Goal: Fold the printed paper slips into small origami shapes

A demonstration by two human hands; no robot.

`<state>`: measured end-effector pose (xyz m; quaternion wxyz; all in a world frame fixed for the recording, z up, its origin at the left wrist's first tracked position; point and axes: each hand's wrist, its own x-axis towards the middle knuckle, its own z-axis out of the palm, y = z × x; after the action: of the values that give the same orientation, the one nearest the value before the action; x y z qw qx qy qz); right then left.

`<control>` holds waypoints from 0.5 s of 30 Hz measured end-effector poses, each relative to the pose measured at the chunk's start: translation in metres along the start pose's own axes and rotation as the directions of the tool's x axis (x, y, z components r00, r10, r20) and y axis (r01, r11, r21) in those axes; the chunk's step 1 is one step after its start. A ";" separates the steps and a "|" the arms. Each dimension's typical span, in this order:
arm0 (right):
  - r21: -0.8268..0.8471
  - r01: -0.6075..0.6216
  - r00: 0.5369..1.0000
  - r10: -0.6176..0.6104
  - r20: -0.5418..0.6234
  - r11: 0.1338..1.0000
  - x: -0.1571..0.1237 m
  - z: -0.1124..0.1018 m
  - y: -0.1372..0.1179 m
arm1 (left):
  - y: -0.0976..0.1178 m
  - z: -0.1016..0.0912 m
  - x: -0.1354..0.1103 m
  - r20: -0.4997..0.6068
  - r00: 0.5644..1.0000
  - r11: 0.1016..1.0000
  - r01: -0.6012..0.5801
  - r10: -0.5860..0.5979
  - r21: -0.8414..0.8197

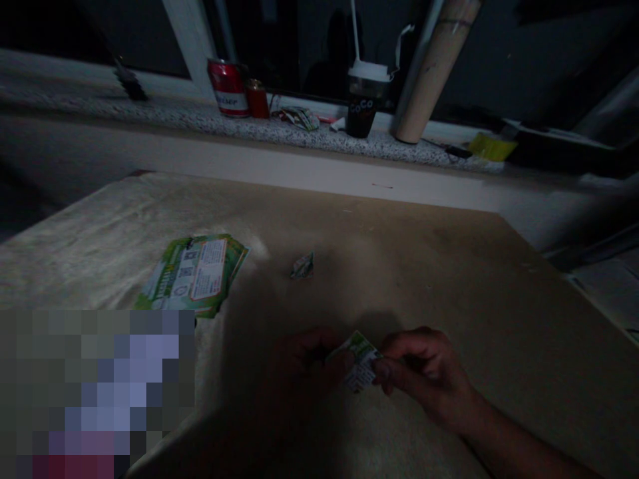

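Between my two hands is a small folded piece of green and white printed paper (360,359), held just above the table. My left hand (312,362), dark in shadow, pinches its left side with the thumb on top. My right hand (424,372) grips the right corner between thumb and fingers. A little beyond them lies a small folded paper piece (302,265) on the table. To the left rests a stack of green printed flyers (200,273), slightly fanned, with text and square codes on the top sheet.
The table (449,279) meets a wall below a speckled stone sill (174,113). On the sill stand a red can (228,90), an orange-red container (257,100), crumpled wrappers (299,118), a lidded cup with a straw (363,100) and a cardboard tube (434,73). Blurred blocks cover the lower left.
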<state>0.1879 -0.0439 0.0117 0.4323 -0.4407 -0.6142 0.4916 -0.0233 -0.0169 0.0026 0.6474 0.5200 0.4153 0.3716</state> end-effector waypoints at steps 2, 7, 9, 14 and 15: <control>0.020 -0.004 1.000 0.004 0.014 1.000 0.001 -0.001 0.001 | 0.001 0.000 0.000 -0.009 1.000 1.000 0.004 -0.004 0.007; 0.134 -0.016 0.999 0.009 0.053 0.991 0.003 -0.004 0.007 | 0.000 -0.002 0.001 0.045 0.999 0.999 -0.022 0.024 -0.041; 0.171 -0.016 0.999 0.009 0.044 0.985 0.004 -0.004 0.008 | -0.001 -0.002 0.001 0.035 0.999 0.998 -0.025 0.027 -0.059; 0.098 0.020 0.997 -0.027 0.067 0.995 0.003 -0.003 0.007 | -0.005 -0.003 0.002 -0.008 1.000 0.995 -0.011 0.011 -0.099; 0.058 0.033 0.997 -0.037 0.067 0.998 0.002 -0.002 0.007 | -0.007 -0.003 0.002 -0.009 1.000 0.995 -0.002 0.001 -0.103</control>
<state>0.1903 -0.0401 0.0056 0.4321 -0.4003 -0.6220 0.5159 -0.0247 -0.0154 -0.0046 0.6711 0.4845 0.3984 0.3951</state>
